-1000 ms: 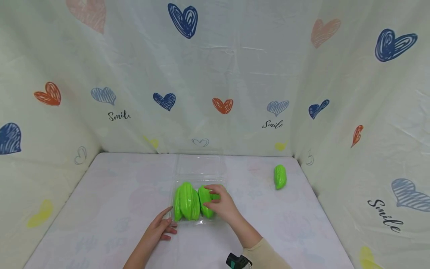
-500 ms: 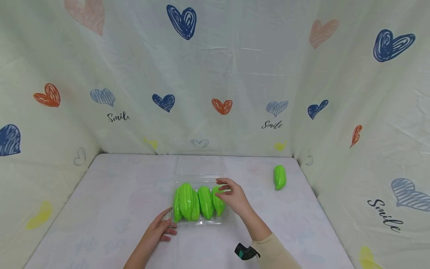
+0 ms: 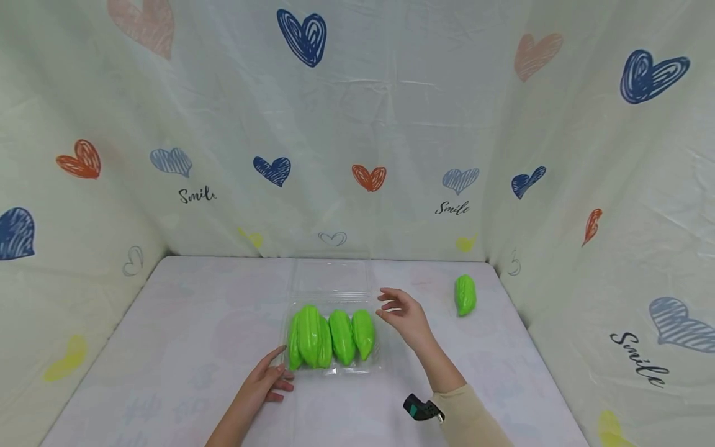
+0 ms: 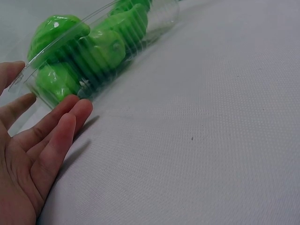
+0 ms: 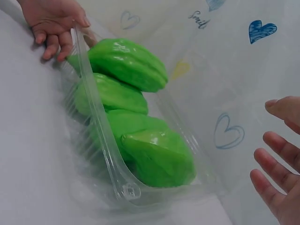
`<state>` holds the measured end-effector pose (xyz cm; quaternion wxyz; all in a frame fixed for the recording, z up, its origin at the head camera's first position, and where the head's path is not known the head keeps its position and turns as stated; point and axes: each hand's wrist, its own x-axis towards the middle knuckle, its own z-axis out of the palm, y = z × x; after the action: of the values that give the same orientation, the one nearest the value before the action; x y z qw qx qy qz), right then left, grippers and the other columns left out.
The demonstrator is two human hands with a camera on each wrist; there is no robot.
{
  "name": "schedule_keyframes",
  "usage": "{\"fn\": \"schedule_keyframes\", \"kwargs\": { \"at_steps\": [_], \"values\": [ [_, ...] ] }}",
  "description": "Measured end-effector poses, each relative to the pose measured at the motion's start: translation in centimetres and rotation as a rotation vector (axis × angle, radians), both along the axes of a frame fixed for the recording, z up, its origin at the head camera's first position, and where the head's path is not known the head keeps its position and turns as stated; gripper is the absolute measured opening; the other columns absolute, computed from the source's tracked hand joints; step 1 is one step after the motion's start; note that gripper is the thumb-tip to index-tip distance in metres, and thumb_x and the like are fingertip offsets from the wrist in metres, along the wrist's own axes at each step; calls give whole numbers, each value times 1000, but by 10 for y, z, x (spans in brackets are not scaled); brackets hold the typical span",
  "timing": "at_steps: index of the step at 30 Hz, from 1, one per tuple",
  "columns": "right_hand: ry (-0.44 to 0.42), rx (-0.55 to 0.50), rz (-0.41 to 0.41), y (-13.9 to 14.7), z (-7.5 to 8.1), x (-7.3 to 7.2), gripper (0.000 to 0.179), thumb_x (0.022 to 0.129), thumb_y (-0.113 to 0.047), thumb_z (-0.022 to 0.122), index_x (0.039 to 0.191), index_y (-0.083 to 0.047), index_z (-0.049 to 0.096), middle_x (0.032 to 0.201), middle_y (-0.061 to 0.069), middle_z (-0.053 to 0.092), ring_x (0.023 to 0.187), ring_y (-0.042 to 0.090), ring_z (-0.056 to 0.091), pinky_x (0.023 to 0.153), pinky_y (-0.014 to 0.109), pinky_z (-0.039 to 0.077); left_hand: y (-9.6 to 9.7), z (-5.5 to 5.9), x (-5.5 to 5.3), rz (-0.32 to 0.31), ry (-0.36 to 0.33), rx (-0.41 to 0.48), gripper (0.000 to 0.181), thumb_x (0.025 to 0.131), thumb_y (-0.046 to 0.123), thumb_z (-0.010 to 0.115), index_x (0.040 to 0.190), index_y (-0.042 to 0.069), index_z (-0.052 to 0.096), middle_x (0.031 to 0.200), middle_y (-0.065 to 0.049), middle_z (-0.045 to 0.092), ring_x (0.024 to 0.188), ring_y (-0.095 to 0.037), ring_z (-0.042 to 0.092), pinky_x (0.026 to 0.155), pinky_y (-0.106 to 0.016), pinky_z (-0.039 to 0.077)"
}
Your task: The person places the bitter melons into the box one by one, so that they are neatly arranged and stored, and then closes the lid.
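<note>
A clear plastic clamshell container [image 3: 357, 371] sits mid-table, holding several glossy green ridged fruits [image 3: 342, 337] that look like toy gourds. They lie side by side, one stacked on others at the left [image 5: 129, 65]. At the container's front left corner is my left hand [image 3: 262, 380], its fingers extended and fingertips right at the rim and side wall. My right hand [image 3: 406, 318] hovers beyond the container's right side, fingers apart and holding nothing. Farther right, one more green ridged fruit [image 3: 465, 295] lies alone on the table.
The container's clear lid [image 3: 332, 276] lies folded back toward the rear of the white-covered table [image 3: 212, 310]. Pale curtains [image 3: 335, 112] printed with hearts enclose the back and both sides. A dark wrist camera [image 3: 421, 408] sits by the right sleeve.
My right hand has moved up and right from over the fruits to beside the container, uncovering the rightmost fruit inside. The left hand stays at its corner.
</note>
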<state>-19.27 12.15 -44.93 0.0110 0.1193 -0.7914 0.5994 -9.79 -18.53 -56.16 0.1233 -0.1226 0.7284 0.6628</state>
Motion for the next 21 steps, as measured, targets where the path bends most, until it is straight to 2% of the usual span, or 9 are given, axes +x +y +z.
{"fn": "schedule_keyframes", "kwargs": {
  "at_steps": [2, 5, 12, 16, 19, 21],
  "values": [
    [-1, 3, -17, 3, 8, 2, 41, 84, 9, 69, 123, 11, 57, 110, 29, 63, 96, 42, 61, 80, 29, 51, 0, 0, 0, 2, -1, 2, 56, 102, 26, 50, 148, 2, 31, 98, -14, 69, 83, -30, 69, 66, -40, 55],
    [-9, -5, -53, 10, 8, -1, 42, 83, 9, 70, 123, 10, 58, 110, 28, 63, 96, 40, 61, 79, 27, 51, 0, 1, 1, 5, -6, 2, 55, 102, 26, 50, 148, 2, 32, 98, -14, 69, 83, -29, 69, 66, -40, 55],
    [-3, 11, -140, 37, -27, -25, 45, 82, 6, 73, 125, 4, 59, 112, 22, 65, 99, 35, 62, 78, 23, 49, -1, 1, 1, -10, 8, 6, 56, 102, 26, 49, 148, 1, 31, 99, -14, 69, 82, -27, 69, 65, -38, 55],
    [-15, 22, -156, 47, -16, -25, 45, 83, 6, 72, 125, 7, 58, 115, 27, 62, 102, 41, 58, 78, 22, 48, -2, 0, 2, -18, 20, 16, 56, 102, 25, 50, 148, -1, 31, 100, -17, 69, 83, -28, 68, 65, -37, 55],
    [-36, 42, -180, 57, -15, -28, 45, 84, 4, 72, 127, 5, 58, 118, 26, 61, 104, 40, 58, 78, 20, 47, -2, 0, 1, -20, 21, 16, 56, 102, 26, 50, 148, -2, 31, 100, -16, 69, 83, -28, 68, 65, -37, 55],
    [-56, 56, -193, 65, -24, -34, 47, 85, 1, 73, 129, 2, 57, 121, 23, 61, 105, 35, 57, 80, 20, 46, -2, 0, 1, -19, 21, 17, 57, 102, 26, 50, 148, -1, 31, 100, -16, 69, 83, -28, 68, 65, -37, 55]
  ]
}}
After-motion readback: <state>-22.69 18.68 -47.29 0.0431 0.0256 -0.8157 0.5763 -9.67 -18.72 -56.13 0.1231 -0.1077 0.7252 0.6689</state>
